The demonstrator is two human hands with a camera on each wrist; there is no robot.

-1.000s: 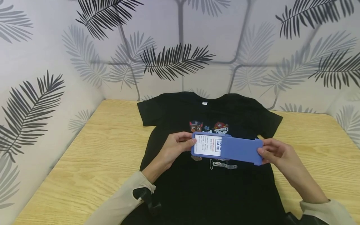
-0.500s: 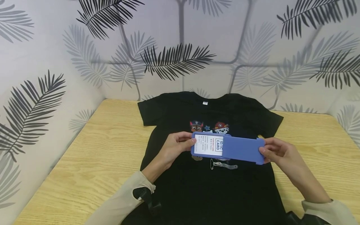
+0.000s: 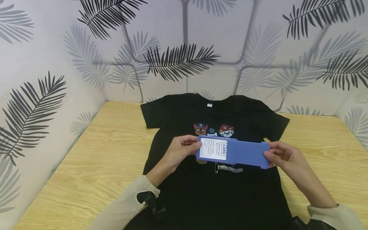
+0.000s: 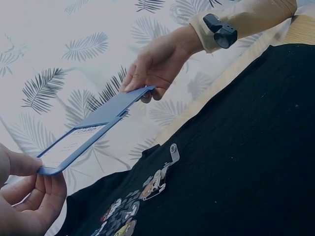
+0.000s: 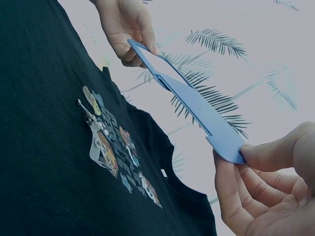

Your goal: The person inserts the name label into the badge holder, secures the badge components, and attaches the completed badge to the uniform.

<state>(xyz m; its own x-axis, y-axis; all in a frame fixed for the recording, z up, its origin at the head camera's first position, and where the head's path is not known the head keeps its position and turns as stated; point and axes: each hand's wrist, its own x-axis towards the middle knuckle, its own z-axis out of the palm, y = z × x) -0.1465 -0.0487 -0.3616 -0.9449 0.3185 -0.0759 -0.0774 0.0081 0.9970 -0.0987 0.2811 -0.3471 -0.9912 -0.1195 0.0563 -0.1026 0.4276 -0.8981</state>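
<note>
A blue sliding ID card holder [image 3: 247, 154] is held level above a black T-shirt [image 3: 218, 198]. My left hand [image 3: 179, 151] pinches its left end between thumb and fingers. At the opposite end, my right hand [image 3: 290, 166] pinches the plain blue sliding part. Between them a white printed card [image 3: 212, 148] shows in the frame, its right edge covered by the slide. A clear strap clip with a metal end [image 3: 228, 168] lies on the shirt's cartoon print, below the holder. The right wrist view shows the holder [image 5: 189, 101] raised clear of the cloth.
The shirt lies flat on a wooden table [image 3: 95, 153], neck toward the back. A leaf-patterned curtain [image 3: 184, 35] stands behind the table and along its left side. Black camera mounts [image 3: 150, 204] sit on both wrists.
The slide shifted slightly right with my right hand, baring more of the card's lettering, then came back left to cover part of it. My left hand keeps its hold, nearly still.
</note>
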